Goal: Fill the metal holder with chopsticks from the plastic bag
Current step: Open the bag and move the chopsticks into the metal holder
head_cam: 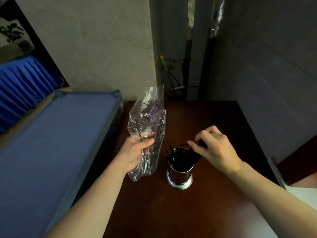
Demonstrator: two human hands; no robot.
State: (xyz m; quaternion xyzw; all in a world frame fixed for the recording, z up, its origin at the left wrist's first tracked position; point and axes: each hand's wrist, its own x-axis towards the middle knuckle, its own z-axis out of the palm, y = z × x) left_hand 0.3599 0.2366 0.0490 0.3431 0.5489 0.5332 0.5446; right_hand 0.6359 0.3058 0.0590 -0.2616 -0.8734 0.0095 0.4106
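On the brown table, metal holder largely full. My right hand pinches black chopsticks at its rim; left hand grips the plastic bag, a few left inside.

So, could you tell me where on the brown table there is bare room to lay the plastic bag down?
The brown table is bare in front of the metal holder, between the two forearms, and behind the holder toward the wall. It is crowded where the left hand grips the plastic bag and the right hand holds chopsticks over the holder.
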